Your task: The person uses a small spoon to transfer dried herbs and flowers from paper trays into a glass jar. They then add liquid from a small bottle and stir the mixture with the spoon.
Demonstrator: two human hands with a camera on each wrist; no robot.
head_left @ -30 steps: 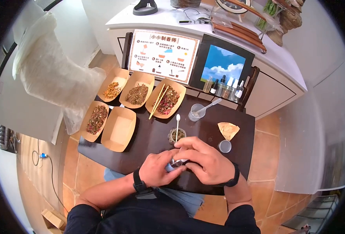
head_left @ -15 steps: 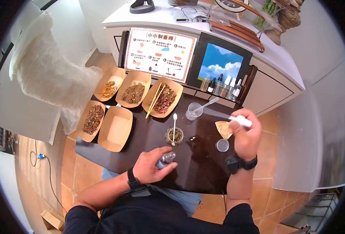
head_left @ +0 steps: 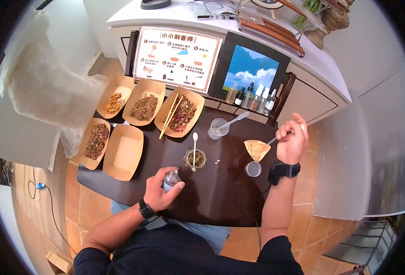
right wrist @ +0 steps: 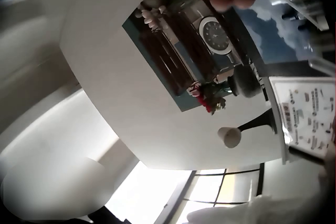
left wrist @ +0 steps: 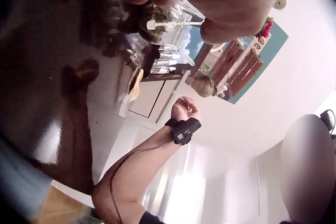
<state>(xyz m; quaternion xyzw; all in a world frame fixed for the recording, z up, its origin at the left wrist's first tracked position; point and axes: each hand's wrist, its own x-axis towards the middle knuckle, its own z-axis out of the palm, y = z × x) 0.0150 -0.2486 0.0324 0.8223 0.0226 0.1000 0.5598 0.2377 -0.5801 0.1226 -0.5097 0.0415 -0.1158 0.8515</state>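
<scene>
In the head view my left hand (head_left: 160, 190) grips a small clear bottle (head_left: 171, 178) with an uncapped neck, near the table's front edge. My right hand (head_left: 291, 140), raised over the table's right side, pinches a white bottle top with a thin tube (head_left: 272, 140) pointing left; the fingers hide most of it. Beyond the bottle stands a small glass jar (head_left: 201, 166) of dried herbs, with a white spoon (head_left: 194, 142) upright in it. A folded tan paper filter (head_left: 257, 149) and a small round clear container (head_left: 253, 169) lie below the right hand.
Paper trays (head_left: 123, 156), several with dried plant matter, fill the left; yellow chopsticks (head_left: 170, 118) cross one. A plastic cup (head_left: 217, 129) holds a pipette (head_left: 236, 119). Several small bottles (head_left: 253, 100) line the back beside an instruction sheet (head_left: 177, 59).
My hands have parted: the right pulled the white top off the bottle and carried it right and up. The left still grips the bottle, now uncapped. The head view has shifted slightly.
</scene>
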